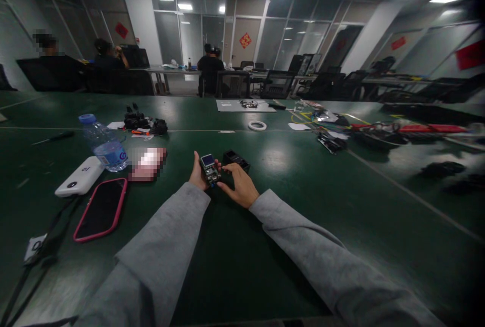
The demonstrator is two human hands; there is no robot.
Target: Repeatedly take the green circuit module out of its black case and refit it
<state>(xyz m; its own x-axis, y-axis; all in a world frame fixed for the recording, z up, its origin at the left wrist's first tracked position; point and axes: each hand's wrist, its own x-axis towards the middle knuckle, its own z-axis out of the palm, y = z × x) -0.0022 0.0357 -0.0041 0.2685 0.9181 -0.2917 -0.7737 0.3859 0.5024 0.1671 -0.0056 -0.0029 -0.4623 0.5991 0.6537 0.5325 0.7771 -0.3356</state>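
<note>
My left hand (198,175) is closed around a small circuit board (210,171) with a little screen (208,160) at its upper end. Several small parts cover the board's face below the screen. My right hand (239,185) is at the board's right side, thumb and index finger apart. Its fingertips are close to the board's edge; whether they touch it I cannot tell. Just behind my right hand, a black box-like case (236,159) lies on the green table (242,246), partly hidden by the fingers.
Left of my hands are a water bottle (109,152), a white power bank (80,176) with a cable, a pink-edged phone (101,209) and a blurred pink item (147,164). Farther back lie a tape roll (257,125) and black parts (136,121). People sit beyond the table.
</note>
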